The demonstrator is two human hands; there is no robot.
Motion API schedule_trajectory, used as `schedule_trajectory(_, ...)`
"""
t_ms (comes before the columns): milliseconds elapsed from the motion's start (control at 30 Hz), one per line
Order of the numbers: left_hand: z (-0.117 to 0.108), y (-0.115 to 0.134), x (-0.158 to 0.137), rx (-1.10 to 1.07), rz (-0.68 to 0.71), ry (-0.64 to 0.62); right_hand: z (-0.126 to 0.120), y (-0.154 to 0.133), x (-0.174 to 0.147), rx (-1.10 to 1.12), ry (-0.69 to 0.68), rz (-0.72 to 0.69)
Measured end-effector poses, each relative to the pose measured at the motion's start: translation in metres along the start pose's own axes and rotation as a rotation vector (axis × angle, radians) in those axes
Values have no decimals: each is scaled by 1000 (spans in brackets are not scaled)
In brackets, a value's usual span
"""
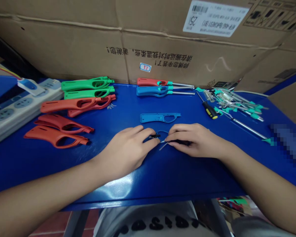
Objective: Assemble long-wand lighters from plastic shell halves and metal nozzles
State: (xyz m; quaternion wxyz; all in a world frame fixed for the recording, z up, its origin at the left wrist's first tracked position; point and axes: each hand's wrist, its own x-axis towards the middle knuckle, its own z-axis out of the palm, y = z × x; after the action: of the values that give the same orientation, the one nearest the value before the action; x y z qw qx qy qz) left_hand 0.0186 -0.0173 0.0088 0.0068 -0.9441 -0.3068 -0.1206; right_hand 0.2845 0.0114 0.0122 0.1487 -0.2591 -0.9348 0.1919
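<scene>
My left hand is closed, thumb and fingers pinched at a small dark part over the middle of the table. Facing it, my right hand is closed on a thin grey metal strip, whose tip sticks out toward the left. What else lies in its palm is dark and hard to make out. Between both hands shows the looped edge of a blue lighter shell, mostly covered by the fingers. Just beyond them, a blue lighter shell half lies flat on the table.
Green lighter shells and red-orange ones lie left, beside a power strip. Red and blue lighters with metal tubes lie at the back. A screwdriver and piled tube parts are right. A cardboard box stands behind.
</scene>
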Motion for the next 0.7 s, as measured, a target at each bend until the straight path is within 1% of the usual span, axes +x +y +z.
schedule_trajectory(133,-2,0,0,10,10,-13,-1,-2,1,93,15,38)
schedule_trajectory(300,-4,0,-1,52,26,-8,-3,-3,2,175,-9,65)
schedule_trajectory(500,-3,0,-1,59,29,1,-6,-1,0,169,-23,81)
schedule_trajectory(700,-4,1,-1,61,25,-11,-8,-2,-2,86,-15,59)
